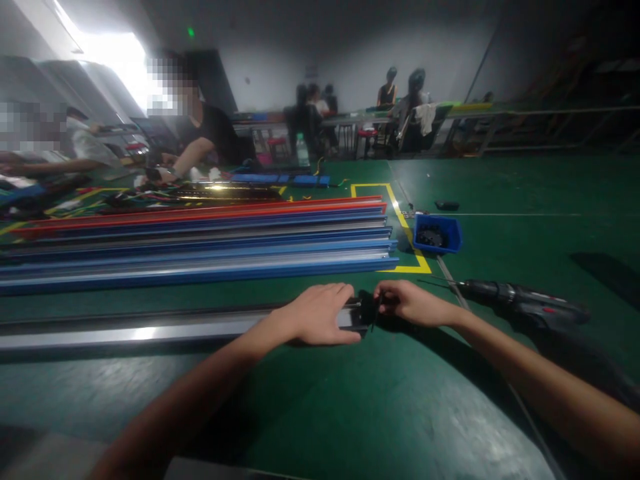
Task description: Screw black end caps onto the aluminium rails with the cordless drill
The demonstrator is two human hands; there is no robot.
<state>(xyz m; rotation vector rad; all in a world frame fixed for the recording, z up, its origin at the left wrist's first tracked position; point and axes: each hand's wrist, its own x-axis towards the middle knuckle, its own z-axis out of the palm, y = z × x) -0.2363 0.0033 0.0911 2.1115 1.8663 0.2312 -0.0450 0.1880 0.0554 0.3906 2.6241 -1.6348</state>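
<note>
A long grey metal rail lies across the green floor in front of me. My left hand is wrapped over its right end, holding it down. My right hand is pinched on a small black part at the rail's end face. What the fingers hold beyond that is too dark to make out.
A black cordless drill lies just right of my right hand. A blue bin with black parts stands beyond it. Several long blue, grey and red rails lie stacked behind. Other people sit at the left and far back.
</note>
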